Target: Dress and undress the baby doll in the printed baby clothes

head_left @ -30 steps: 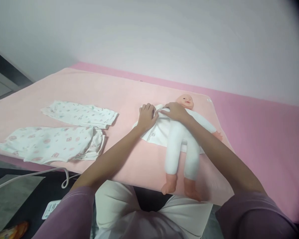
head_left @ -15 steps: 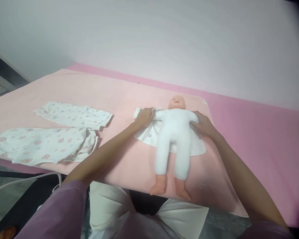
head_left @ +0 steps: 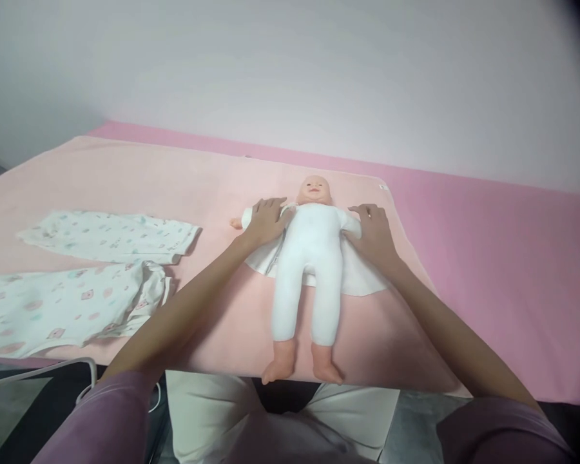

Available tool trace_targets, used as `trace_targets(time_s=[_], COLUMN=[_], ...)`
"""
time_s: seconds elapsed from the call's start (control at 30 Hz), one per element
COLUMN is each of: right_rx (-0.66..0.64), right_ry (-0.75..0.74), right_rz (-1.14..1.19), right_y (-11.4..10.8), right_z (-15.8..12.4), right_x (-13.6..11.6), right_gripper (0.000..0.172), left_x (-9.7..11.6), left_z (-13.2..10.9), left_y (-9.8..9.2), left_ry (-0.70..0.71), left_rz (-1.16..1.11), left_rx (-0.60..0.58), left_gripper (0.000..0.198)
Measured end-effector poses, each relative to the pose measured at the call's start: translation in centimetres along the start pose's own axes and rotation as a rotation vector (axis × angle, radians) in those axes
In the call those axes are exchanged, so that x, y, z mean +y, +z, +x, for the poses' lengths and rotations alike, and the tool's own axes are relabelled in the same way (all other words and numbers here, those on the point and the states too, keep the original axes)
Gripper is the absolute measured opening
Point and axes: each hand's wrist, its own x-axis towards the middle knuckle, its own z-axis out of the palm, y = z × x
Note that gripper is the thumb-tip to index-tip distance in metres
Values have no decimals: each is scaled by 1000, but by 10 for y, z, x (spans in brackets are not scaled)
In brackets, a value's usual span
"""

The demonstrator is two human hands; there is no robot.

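Doll lies outstretched, head toward the wall.

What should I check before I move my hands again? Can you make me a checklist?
1. Doll on its back, face up: ok.
2. Shirt under the doll: ok, it shows on both sides, open.
3. Left hand on the doll's arm on that side: ok.
4. Right hand at the doll's other arm: ok, but whether the doll's hand there is free: cannot tell, it's hidden.
5. Feet well inside the mat: not ok, they reach its near edge.
6. Printed clothes apart from the doll: ok.
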Motion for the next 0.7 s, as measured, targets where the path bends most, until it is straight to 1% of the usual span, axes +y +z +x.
trace_targets(time_s=[0.03, 0.07, 0.1, 0.13, 0.17, 0.2, 0.23, 0.3, 0.37, 0.4, 0.43, 0.47, 0.53, 0.6, 0.7], right_rx=[55, 72, 51, -1, -69, -140, -201, -297, -369, -394, -408, -413, -392, -370, -374], right_ry=[24, 38, 44, 39, 30, 21, 20, 47, 122, 161, 197, 228, 292, 360, 445], right_rz=[-25, -22, 1, 36, 66, 83, 85, 63, 45, 49, 56, 63, 64, 37, -66], right_y=[0, 1, 2, 3, 5, 8, 10, 15, 18, 18, 18, 18, 17, 16, 16], right_z=[-13, -26, -37, -46, -52, -56, -57, -52, -44, -41, -38, -36, -34, -32, -25], right_x=[-5, -10, -14, -18, -21, -22, -22, -20, -17, -16, -15, -14, -13, -11, -8], right_gripper=[40, 31, 23, 17, 13, 13, 15, 18, 14, 13, 14, 15, 19, 30, 39], left_x=[9, 21, 36, 53, 71, 89, 107, 136, 152, 156, 156, 154, 144, 134, 125], left_z=[1, 2, 5, 9, 15, 22, 31, 48, 62, 67, 69, 70, 67, 62, 56], left_y=[-3, -5, -5, -3, 2, 10, 20, 44, 65, 72, 75, 76, 71, 63, 55], left_ry=[19, 69, 148, 244, 342, 427, 484, 513, 494, 485, 478, 473, 463, 446, 415], left_rz=[-4, -9, -18, -30, -43, -50, -42, 60, 228, 294, 331, 335, 271, 173, 78], left_rx=[37, 71, 84, 70, 23, -53, -143, -328, -465, -494, -488, -448, -318, -209, -132], left_gripper=[64, 64, 62, 59, 56, 52, 49, 46, 44, 44, 46, 48, 52, 53, 51])
